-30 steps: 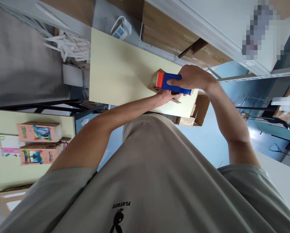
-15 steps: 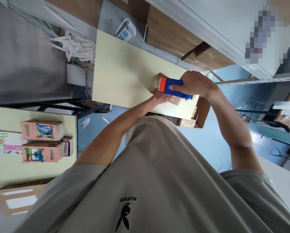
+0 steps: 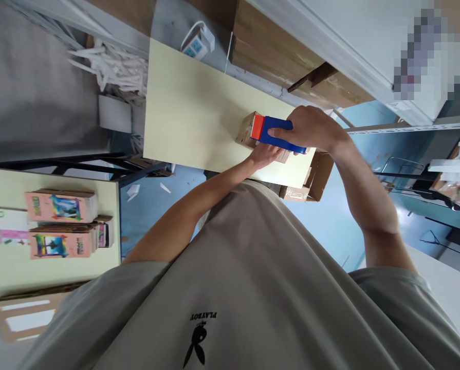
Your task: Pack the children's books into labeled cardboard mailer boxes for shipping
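My right hand [image 3: 309, 128] is closed around a blue tape dispenser [image 3: 281, 134] with an orange-red end, its thumb lying along the top. The dispenser is over a small brown cardboard box [image 3: 245, 129] on the pale yellow table [image 3: 187, 108] and hides much of it. Whether the dispenser touches the box I cannot tell. My left hand [image 3: 266, 154] grips the near side of the box, just below the dispenser. Its fingertips are partly hidden.
An open carton [image 3: 321, 177] stands past the table's right end. Large cardboard boxes [image 3: 272, 49] and a power strip [image 3: 197, 45] lie beyond the far edge. Stacked books [image 3: 62, 206] sit on another table at left. White scraps [image 3: 117, 67] are heaped at upper left.
My left hand has shifted slightly right and up along the box, its fingers more bent. The tape dispenser has turned slightly and stays in my right hand over the box.
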`<action>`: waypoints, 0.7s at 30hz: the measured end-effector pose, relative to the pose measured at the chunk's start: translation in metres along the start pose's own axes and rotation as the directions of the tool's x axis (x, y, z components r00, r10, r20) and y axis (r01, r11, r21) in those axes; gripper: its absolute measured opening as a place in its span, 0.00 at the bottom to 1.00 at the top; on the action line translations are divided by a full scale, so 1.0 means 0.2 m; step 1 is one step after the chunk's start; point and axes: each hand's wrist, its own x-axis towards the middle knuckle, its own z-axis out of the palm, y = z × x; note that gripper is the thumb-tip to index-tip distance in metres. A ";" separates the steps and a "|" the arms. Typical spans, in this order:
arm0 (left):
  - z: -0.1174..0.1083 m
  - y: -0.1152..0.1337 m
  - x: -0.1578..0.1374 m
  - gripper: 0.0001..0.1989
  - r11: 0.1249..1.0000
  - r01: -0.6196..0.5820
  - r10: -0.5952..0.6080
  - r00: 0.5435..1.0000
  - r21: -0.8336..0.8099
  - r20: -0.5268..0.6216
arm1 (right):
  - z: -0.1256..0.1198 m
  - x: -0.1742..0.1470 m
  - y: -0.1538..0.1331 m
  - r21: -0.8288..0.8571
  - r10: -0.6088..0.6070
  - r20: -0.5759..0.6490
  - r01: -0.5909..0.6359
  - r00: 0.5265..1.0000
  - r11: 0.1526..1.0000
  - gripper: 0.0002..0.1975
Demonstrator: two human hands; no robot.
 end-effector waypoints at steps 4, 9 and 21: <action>-0.03 0.02 0.00 0.30 1.000 0.026 -0.027 0.997 0.014 0.068 | -0.01 0.05 -0.04 0.024 -0.008 0.007 0.008 1.000 1.000 0.40; -0.05 0.04 0.02 0.27 1.000 -0.015 0.014 0.998 0.015 0.060 | -0.10 0.15 -0.15 0.026 -0.027 -0.022 0.027 0.999 0.999 0.38; -0.03 0.02 -0.02 0.29 0.989 -0.033 0.020 0.996 0.146 0.086 | -0.12 0.14 -0.14 0.033 -0.050 -0.001 0.050 0.999 0.998 0.33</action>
